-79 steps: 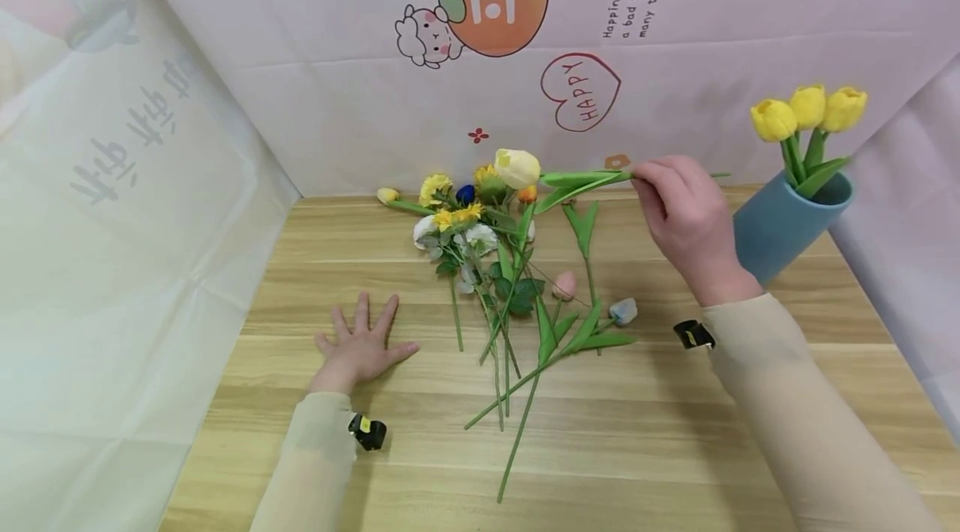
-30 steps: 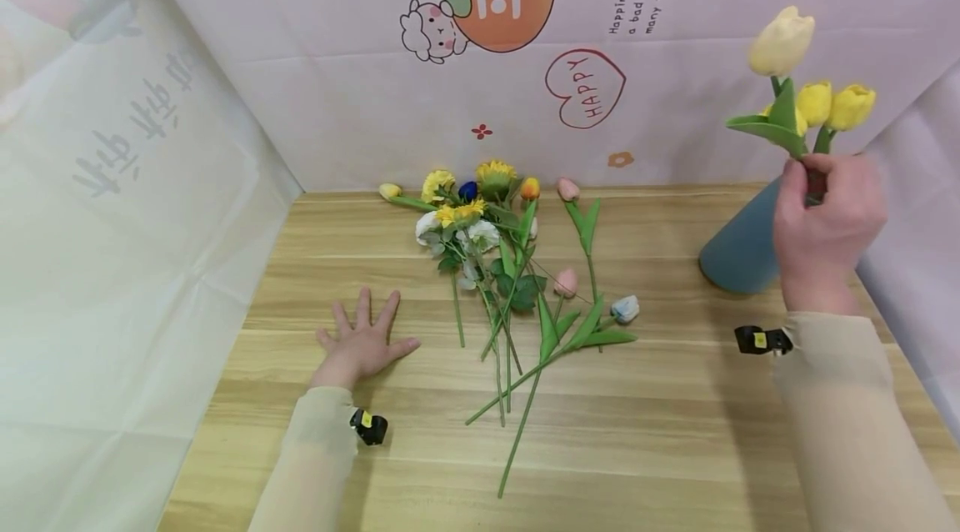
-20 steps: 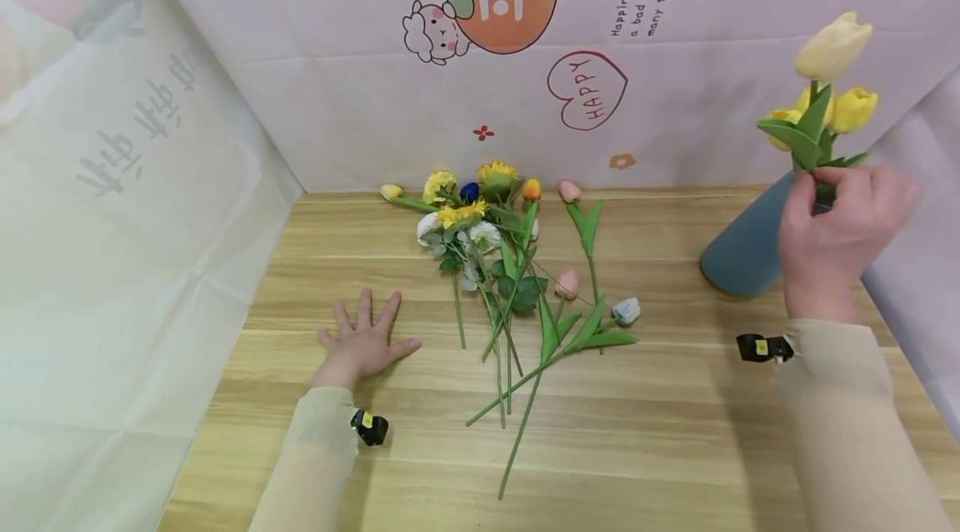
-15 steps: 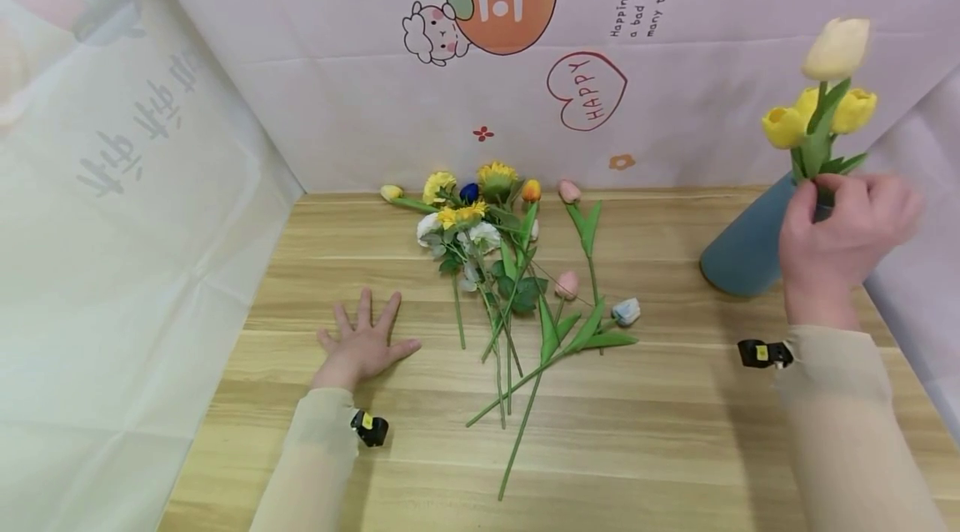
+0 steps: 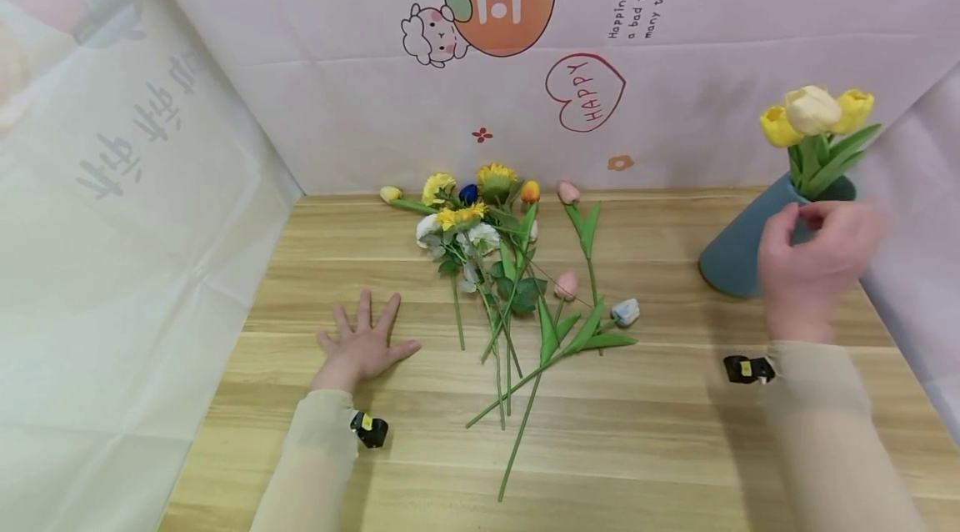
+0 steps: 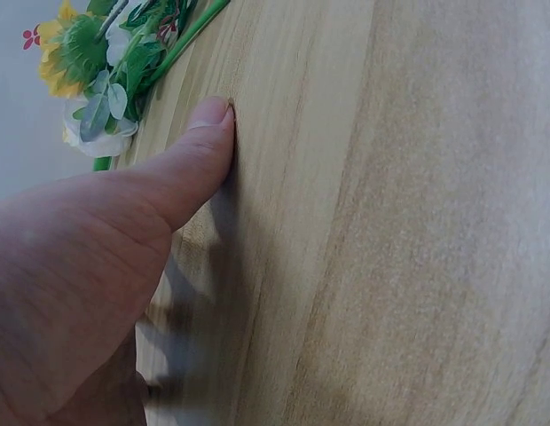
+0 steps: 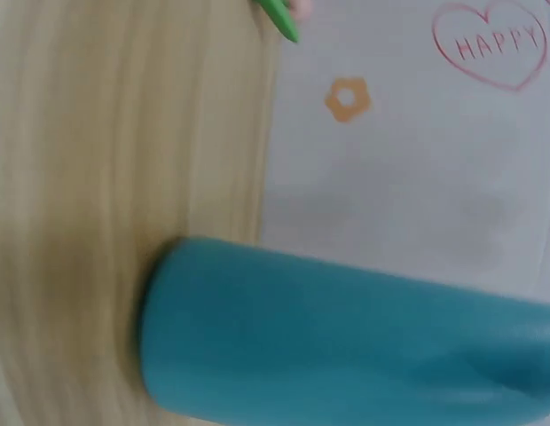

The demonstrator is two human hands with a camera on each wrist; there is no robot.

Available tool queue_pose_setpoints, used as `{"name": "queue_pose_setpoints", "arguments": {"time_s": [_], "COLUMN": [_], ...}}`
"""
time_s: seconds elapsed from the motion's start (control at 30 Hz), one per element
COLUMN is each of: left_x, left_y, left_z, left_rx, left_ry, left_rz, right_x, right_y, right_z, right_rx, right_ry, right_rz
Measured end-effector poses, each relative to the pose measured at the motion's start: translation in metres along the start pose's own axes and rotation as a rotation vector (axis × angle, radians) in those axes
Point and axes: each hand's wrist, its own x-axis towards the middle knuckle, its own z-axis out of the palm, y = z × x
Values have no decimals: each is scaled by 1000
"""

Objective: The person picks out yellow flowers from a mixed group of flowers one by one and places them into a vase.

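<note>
In the head view my left hand [image 5: 363, 348] lies flat on the wooden table, fingers spread; its thumb [image 6: 200, 146] shows in the left wrist view. My right hand [image 5: 817, 261] hovers in front of the mouth of a blue vase [image 5: 738, 244], fingers loosely curled with nothing seen between them. The vase holds a cream tulip [image 5: 812, 109] in front of yellow tulips [image 5: 780, 126], their green leaves over the rim. In the right wrist view the vase [image 7: 346, 333] fills the lower part, and the fingers are out of sight.
Several artificial flowers lie mid-table: a sunflower [image 5: 497, 182], an orange tulip [image 5: 530, 192], pink tulips [image 5: 567, 285], a pale blue tulip [image 5: 625, 313], white blooms [image 5: 483, 238] and a yellow tulip [image 5: 390, 193]. Stems cross toward the front. Printed cloth [image 5: 337, 115] stands behind.
The right hand carried the cream tulip rightward to the vase, lowered it in among the yellow ones, let go and drew slightly down and left. The left hand stayed in place.
</note>
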Motion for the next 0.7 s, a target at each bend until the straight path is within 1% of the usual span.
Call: {"name": "queue_pose_setpoints", "arguments": {"time_s": [0.13,0.3,0.37,0.53,0.7], "left_x": [0,1,1,1,1], "left_y": [0,-1,-1,0,-1], "left_z": [0,0,1,1,0], "left_rx": [-2,2,1,-8,-10], "left_ry": [-3,-5,-2,-5,-7], "left_rz": [0,-4,-1,-2,-6], "right_x": [-15,-25,-26,-31,-36], "right_y": [-4,-12,-17,-31,-51], "right_z": [5,14,19,33,43], "right_rx": [30,56,77,150,184], "right_ry": [-78,-219,-253,-300,-385], "right_rz": [-54,-150,-190,-279,-368]}}
